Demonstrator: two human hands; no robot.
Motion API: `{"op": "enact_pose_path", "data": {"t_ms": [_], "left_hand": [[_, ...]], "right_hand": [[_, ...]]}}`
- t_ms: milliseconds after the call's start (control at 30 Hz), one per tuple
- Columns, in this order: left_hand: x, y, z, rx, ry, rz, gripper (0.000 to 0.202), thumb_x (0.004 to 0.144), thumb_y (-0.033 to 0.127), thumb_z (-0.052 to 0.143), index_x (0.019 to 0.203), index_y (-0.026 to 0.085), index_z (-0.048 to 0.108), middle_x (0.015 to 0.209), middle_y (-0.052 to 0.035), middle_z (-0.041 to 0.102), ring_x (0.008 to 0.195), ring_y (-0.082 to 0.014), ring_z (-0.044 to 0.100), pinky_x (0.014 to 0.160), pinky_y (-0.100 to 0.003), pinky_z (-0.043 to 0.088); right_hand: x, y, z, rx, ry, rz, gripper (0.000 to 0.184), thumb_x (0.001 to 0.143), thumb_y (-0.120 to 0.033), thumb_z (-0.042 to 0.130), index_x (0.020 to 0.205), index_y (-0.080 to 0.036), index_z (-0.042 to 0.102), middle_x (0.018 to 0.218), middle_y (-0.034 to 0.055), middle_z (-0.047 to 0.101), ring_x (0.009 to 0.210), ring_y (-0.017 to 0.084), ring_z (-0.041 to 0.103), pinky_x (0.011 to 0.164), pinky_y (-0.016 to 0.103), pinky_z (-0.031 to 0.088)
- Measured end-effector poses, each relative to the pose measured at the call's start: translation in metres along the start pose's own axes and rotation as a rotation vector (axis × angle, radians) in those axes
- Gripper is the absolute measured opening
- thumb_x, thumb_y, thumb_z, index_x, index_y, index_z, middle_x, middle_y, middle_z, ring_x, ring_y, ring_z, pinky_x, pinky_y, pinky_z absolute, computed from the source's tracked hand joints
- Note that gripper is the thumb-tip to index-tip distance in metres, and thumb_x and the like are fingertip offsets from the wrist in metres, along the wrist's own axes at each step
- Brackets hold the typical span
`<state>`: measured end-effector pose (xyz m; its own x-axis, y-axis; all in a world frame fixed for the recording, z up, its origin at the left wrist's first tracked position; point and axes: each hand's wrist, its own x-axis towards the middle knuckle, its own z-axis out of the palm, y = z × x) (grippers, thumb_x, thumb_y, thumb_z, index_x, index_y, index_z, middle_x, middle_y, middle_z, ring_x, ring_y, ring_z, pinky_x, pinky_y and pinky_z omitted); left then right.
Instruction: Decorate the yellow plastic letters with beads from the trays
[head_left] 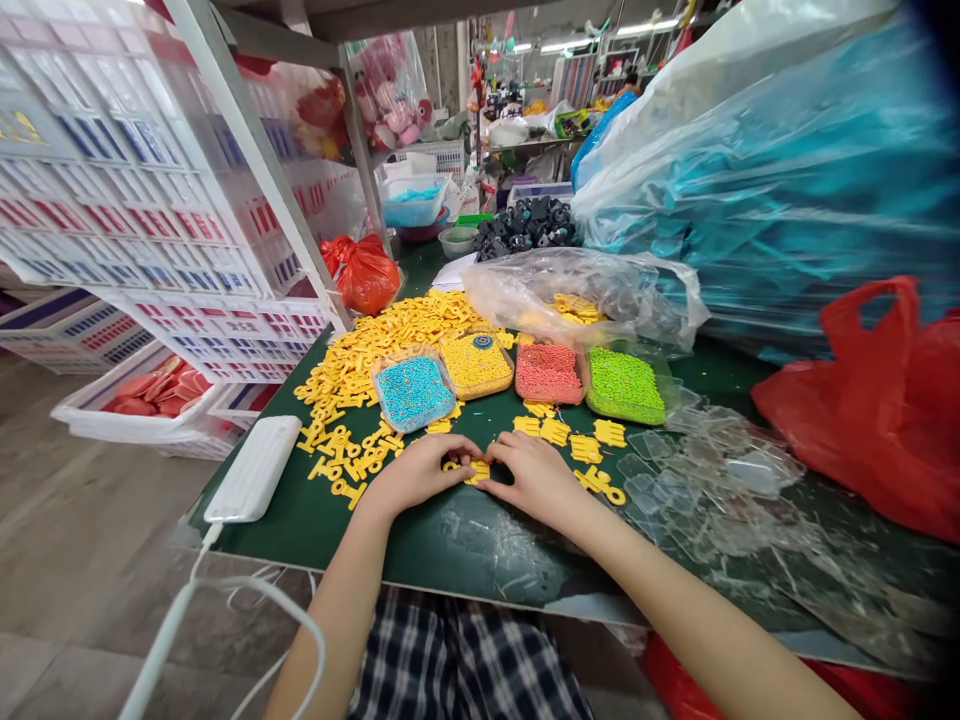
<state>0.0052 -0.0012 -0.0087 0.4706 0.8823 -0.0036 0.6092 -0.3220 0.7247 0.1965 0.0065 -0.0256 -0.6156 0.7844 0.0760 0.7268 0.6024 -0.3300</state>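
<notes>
On a dark-green tabletop [330,530], left hand [429,466] and right hand [531,472] pinch a flat yellow plastic piece [478,470], probably light, stiff, best held edgewise.

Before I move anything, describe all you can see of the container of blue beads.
The container of blue beads is a shallow, clear, plastic-looking box, squarish with rounded corners, filled with tiny beads. It stands upright, turned slightly askew, at the left end of a row of four. The container of yellow beads is close against its right side; loose yellow pieces crowd its left and far sides. The left hand is just in front of it, not holding it.
</notes>
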Motion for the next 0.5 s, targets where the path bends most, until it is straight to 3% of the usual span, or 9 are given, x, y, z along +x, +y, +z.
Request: {"op": "enact_pose_path", "data": {"t_ms": [67, 167, 267, 333, 400, 500], "left_hand": [[-0.001, 0.005, -0.001, 0.002, 0.081, 0.038, 0.014, 0.085, 0.024, 0.059, 0.093, 0.021, 0.069, 0.087, -0.0028, 0.071, 0.079, -0.0172, 0.064, 0.074, -0.028, 0.051], [-0.005, 0.017, -0.009, -0.037, 0.298, 0.086, 0.015, 0.087, 0.029, 0.057, 0.092, 0.022, 0.07, 0.086, -0.0015, 0.072, 0.076, -0.0172, 0.065, 0.071, -0.028, 0.053], [-0.007, 0.028, -0.036, -0.025, 0.567, 0.037, 0.019, 0.087, 0.036, 0.057, 0.09, 0.022, 0.07, 0.08, -0.0017, 0.071, 0.07, -0.0175, 0.065, 0.063, -0.028, 0.052], [0.0, 0.029, -0.061, 0.049, 0.685, 0.012, 0.023, 0.086, 0.04, 0.057, 0.091, 0.021, 0.07, 0.078, -0.0024, 0.07, 0.069, -0.018, 0.064, 0.063, -0.029, 0.05], [0.015, 0.024, -0.083, 0.147, 0.626, -0.023, 0.024, 0.085, 0.039, 0.058, 0.091, 0.02, 0.07, 0.079, -0.0032, 0.071, 0.071, -0.019, 0.064, 0.065, -0.029, 0.049], [0.04, 0.005, -0.099, 0.329, 0.397, -0.103, 0.016, 0.083, 0.031, 0.06, 0.088, 0.021, 0.072, 0.084, -0.0045, 0.073, 0.076, -0.0218, 0.065, 0.066, -0.03, 0.047]], "right_hand": [[0.0, -0.002, 0.0, -0.003, 0.001, 0.007, 0.022, 0.084, -0.038, 0.066, 0.092, -0.018, 0.063, 0.092, 0.0059, 0.062, 0.092, 0.023, 0.056, 0.076, 0.033, 0.039], [0.002, -0.004, 0.0, 0.037, 0.0, 0.022, 0.021, 0.082, -0.037, 0.067, 0.088, -0.018, 0.062, 0.089, 0.0048, 0.062, 0.088, 0.022, 0.056, 0.076, 0.033, 0.038], [0.006, -0.003, -0.002, 0.122, -0.019, 0.014, 0.023, 0.079, -0.038, 0.071, 0.083, -0.018, 0.061, 0.083, 0.0024, 0.062, 0.083, 0.02, 0.056, 0.073, 0.03, 0.036], [0.008, -0.002, -0.004, 0.158, -0.034, 0.005, 0.024, 0.077, -0.038, 0.073, 0.082, -0.019, 0.061, 0.083, 0.0019, 0.062, 0.083, 0.019, 0.055, 0.073, 0.029, 0.036], [0.009, 0.0, -0.006, 0.169, -0.043, 0.01, 0.023, 0.076, -0.037, 0.074, 0.082, -0.019, 0.061, 0.083, 0.0018, 0.061, 0.083, 0.019, 0.055, 0.073, 0.029, 0.035], [0.009, 0.002, -0.006, 0.18, -0.049, 0.004, 0.023, 0.076, -0.036, 0.074, 0.08, -0.019, 0.06, 0.08, 0.0008, 0.06, 0.08, 0.018, 0.054, 0.072, 0.028, 0.035]]}}
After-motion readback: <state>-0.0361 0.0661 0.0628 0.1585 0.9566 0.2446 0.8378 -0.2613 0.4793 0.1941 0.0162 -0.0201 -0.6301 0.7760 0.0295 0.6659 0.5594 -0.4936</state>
